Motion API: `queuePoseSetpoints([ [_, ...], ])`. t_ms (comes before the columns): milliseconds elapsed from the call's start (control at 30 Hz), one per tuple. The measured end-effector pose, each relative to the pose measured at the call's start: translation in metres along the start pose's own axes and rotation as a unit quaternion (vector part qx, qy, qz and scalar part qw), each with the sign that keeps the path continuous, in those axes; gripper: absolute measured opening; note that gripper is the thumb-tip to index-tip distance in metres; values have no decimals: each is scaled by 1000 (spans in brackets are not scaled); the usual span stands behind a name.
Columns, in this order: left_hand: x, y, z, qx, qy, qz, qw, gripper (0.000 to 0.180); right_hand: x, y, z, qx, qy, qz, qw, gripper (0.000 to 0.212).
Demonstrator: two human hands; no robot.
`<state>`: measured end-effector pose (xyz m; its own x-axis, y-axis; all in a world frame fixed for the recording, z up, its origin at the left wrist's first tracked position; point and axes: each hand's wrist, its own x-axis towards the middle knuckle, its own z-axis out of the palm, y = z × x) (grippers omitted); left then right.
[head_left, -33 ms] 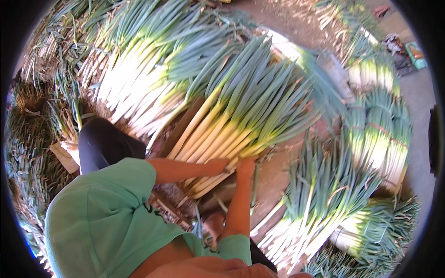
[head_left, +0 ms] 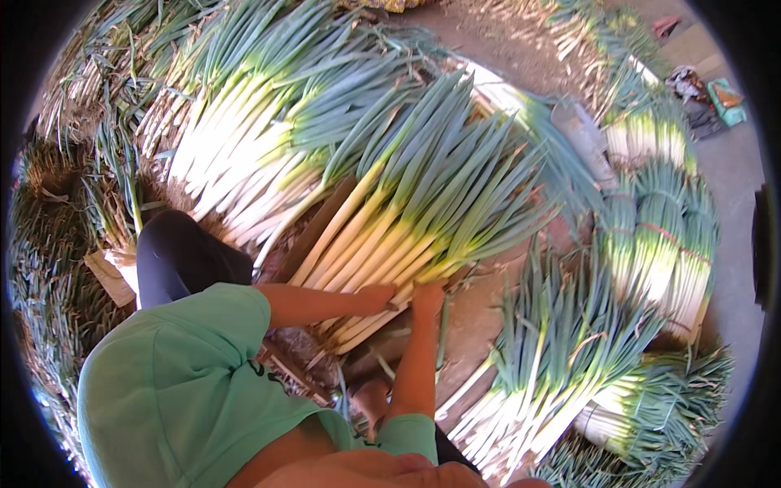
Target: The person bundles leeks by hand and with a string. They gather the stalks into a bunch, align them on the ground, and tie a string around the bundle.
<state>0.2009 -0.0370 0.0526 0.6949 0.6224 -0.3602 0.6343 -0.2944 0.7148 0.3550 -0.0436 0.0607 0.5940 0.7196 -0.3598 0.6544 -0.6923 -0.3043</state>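
A fanned-out pile of leeks (head_left: 382, 232) lies in front of me, white stalks toward me and green leaves pointing up and right. My left hand (head_left: 375, 299) reaches across the lower stalks, its fingers curled at the pile's right edge. Close beside it, my right hand (head_left: 428, 296) closes on the rightmost stalks where white turns to green. The fingertips of both hands are partly hidden among the stalks. A wooden board (head_left: 321, 220) shows along the pile's left side.
A larger heap of leeks (head_left: 244, 154) spreads at the far left. Loose leeks (head_left: 541, 358) lie to my right, with tied bundles (head_left: 659, 236) beyond them. Another bundle (head_left: 618, 415) sits at the lower right. My bent knee (head_left: 183, 256) is at the left.
The whole view has shifted slightly. Both hands stay on the same leeks, with hardly any movement against the pile.
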Motion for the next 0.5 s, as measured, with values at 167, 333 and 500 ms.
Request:
queuePoseSetpoints([
  [167, -49, -28, 17, 143, 124, 225, 956, 21, -9, -24, 4, -3, -45, -44, 998, 91],
  [333, -87, -19, 13, 170, 109, 319, 926, 33, -25, -32, -18, -76, -38, -83, 993, 79],
  [500, -93, -37, 28, 204, 108, 314, 921, 37, -2, -37, 23, -18, 7, -92, 996, 75],
])
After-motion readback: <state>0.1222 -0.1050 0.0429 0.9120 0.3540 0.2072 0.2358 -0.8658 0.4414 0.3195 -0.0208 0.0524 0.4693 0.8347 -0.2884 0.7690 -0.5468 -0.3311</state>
